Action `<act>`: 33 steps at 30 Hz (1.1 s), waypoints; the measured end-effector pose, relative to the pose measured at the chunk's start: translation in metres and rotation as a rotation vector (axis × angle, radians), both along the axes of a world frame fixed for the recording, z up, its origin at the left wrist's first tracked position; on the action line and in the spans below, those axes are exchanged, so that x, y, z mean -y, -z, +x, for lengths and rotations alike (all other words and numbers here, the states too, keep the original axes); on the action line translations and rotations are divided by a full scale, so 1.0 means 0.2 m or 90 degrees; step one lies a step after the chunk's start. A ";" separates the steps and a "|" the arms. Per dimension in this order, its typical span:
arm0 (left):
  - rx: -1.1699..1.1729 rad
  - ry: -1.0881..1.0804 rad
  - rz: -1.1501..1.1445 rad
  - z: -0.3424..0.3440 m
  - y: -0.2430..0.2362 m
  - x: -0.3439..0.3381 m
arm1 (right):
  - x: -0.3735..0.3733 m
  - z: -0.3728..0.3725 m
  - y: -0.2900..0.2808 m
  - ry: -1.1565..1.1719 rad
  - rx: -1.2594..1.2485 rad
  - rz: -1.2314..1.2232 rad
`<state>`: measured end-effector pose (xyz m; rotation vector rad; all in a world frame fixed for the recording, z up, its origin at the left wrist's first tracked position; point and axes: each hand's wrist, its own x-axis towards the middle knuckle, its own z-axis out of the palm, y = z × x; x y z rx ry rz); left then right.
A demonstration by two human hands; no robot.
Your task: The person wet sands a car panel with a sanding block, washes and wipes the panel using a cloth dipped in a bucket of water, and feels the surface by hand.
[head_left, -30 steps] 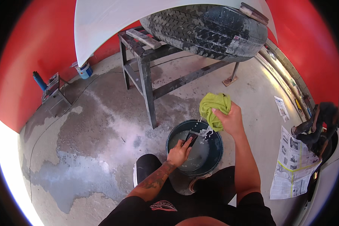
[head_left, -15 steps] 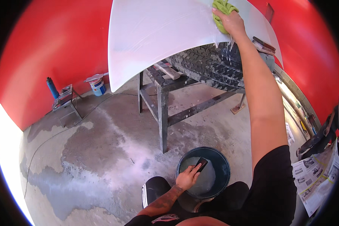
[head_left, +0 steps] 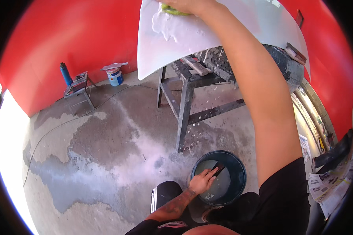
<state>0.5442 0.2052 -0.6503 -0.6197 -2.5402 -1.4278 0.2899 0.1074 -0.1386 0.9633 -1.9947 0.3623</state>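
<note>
My right hand [head_left: 191, 5] presses a wet green cloth [head_left: 174, 11] onto the large white curved panel [head_left: 161, 53]. Milky water spreads below the cloth and drops fall past the panel's lower edge. The top of this hand is cut off by the frame. Low down, my left hand [head_left: 202, 181] grips a black flat block [head_left: 219, 167], like a sanding block, over the dark bucket [head_left: 242, 178]. Cloudy water [head_left: 222, 183] stands in the bucket, between my knees.
A dark stand [head_left: 184, 113] and a tyre [head_left: 220, 58] are under the panel. Blocks [head_left: 296, 54] rest at its right. Near the red wall [head_left: 82, 35] are a small stool [head_left: 78, 88], a blue bottle [head_left: 66, 74] and a paint can [head_left: 114, 76]. A cable [head_left: 62, 124] crosses the wet floor.
My right hand has swept the cloth leftward across the panel, leaving milky water running down. My left hand still holds the block over the bucket. The view has shifted slightly.
</note>
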 end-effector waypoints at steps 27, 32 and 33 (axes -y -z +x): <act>0.009 0.005 -0.014 0.01 0.04 -0.02 | -1.05 -0.27 0.33 0.341 -0.158 -0.213; 0.034 0.016 -0.026 0.02 0.03 -0.02 | -0.72 -0.03 0.45 0.151 -0.200 -0.098; 0.022 0.001 -0.025 0.02 0.03 -0.02 | -0.63 0.03 0.47 0.130 -0.199 -0.086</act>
